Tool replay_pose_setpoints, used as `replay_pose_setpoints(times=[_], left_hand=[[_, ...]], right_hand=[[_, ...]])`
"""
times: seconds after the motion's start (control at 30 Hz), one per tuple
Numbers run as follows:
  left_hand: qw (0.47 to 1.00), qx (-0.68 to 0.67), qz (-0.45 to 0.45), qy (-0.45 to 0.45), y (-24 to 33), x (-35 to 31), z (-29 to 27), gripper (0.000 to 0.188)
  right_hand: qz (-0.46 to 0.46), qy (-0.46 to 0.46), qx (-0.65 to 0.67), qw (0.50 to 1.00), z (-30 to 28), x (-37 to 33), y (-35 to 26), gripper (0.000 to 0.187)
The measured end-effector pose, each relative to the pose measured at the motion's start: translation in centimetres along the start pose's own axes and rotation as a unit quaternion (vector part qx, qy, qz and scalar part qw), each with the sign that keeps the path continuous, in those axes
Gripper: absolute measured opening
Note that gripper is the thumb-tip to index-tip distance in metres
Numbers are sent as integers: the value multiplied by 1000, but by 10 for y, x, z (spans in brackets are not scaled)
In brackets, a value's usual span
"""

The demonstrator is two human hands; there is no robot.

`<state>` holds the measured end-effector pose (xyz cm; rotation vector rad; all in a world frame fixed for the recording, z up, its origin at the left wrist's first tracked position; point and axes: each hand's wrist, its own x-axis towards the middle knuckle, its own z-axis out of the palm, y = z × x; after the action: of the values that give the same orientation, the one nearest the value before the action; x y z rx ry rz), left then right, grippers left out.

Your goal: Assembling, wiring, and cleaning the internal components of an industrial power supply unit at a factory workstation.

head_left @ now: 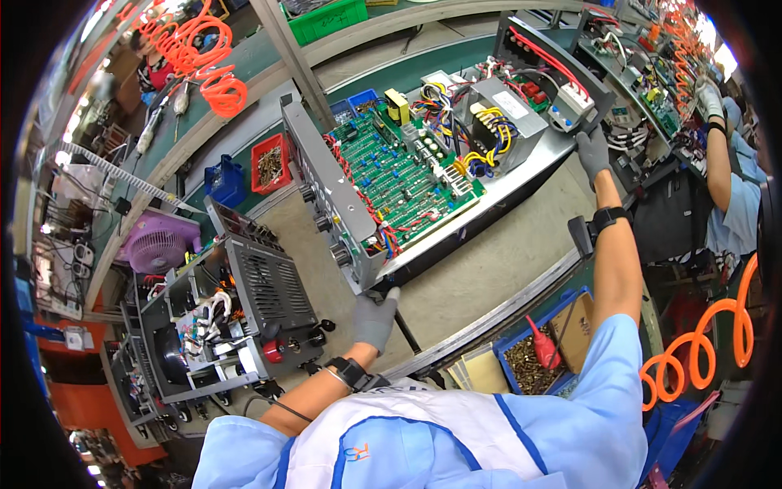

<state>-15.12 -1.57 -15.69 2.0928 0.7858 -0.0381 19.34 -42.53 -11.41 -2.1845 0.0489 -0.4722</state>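
Observation:
A long open electronics chassis (521, 175) lies before me, with a grey front panel with knobs (326, 191) at its left end. Inside it are a green circuit board (399, 175), a grey metal box (507, 122) and bundles of coloured wires. My left hand (375, 320), in a grey glove, is at the near bottom corner of the front panel, its fingers partly hidden under the edge. At the chassis's right end, my right hand (593, 155), also gloved, grips the near corner by the dark end plate. Whether the chassis is lifted I cannot tell.
Left stands another open machine (236, 310) on casters, near a purple fan (156, 244). Red (270, 163) and blue (226, 181) bins sit behind. Close to my body are a blue tray of screws (529, 359) and a red bottle (544, 346). A co-worker's arm (718, 155) is at right.

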Motion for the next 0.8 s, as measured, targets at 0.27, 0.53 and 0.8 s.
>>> replay_pose_setpoints(times=[0.27, 0.53, 0.8], left_hand=[[991, -97, -47, 81, -14, 39, -27, 40], [995, 100, -7, 15, 0, 58, -42, 39], [1000, 30, -2, 6, -17, 10, -18, 36]], right_hand=[[-71, 52, -54, 995, -20, -67, -41, 47], [-55, 39, -84, 994, -51, -93, -1, 44], [-45, 11, -59, 997, -30, -36, -13, 49]])
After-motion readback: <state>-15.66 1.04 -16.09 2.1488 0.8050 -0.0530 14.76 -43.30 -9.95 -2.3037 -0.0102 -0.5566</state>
